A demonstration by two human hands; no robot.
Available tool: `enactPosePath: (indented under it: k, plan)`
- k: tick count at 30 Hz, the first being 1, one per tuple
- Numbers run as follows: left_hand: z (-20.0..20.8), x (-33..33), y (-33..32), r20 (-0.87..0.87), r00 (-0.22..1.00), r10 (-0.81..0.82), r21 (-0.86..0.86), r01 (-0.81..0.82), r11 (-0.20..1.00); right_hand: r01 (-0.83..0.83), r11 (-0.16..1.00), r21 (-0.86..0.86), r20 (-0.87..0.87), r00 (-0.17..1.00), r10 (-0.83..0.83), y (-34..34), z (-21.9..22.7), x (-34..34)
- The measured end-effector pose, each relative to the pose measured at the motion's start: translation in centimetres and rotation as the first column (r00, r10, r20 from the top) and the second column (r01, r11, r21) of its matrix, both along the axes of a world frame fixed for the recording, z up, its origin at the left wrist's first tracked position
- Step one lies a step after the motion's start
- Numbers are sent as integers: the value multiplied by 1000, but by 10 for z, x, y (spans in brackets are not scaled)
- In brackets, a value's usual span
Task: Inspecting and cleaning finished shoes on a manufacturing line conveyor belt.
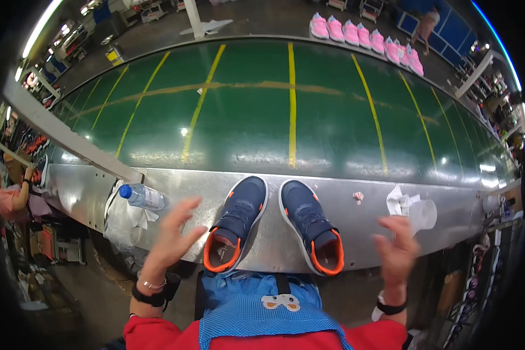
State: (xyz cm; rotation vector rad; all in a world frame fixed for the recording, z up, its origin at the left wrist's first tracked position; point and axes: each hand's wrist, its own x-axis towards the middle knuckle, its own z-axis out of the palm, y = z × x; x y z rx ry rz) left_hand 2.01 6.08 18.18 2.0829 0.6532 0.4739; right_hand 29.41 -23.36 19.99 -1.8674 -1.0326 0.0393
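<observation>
Two navy sneakers with orange collar linings and white soles rest on the metal ledge before me, toes pointing away. Beside the left sneaker (239, 213), but apart from it, is my left hand (176, 236), raised with fingers spread and nothing in it. My right hand (396, 248) is held up to the right of the right sneaker (309, 216). Its fingers are apart and slightly curled, and it holds nothing. Neither hand touches a shoe.
A green conveyor belt (326, 116) with yellow stripes lies beyond the metal ledge (186, 181). A blue-capped bottle (146, 197) lies at left. White crumpled paper (398, 201) and a clear cup (423, 214) are at right. Pink sneakers (350, 32) line the far edge. A person (14, 198) works at far left.
</observation>
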Motion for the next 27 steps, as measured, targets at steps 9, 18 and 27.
enactPosePath:
  k: [9,18,27]
  plan:
    - [142,11,-60,590,623,-513,337,387,858,-345,698,627,326,931,166,45,98,-66]
    - [138,21,-52,623,550,-556,302,487,819,-370,736,567,253,929,271,41,97,-66]
    - [128,17,-40,700,368,-613,321,604,730,-539,646,541,197,828,525,30,96,-54]
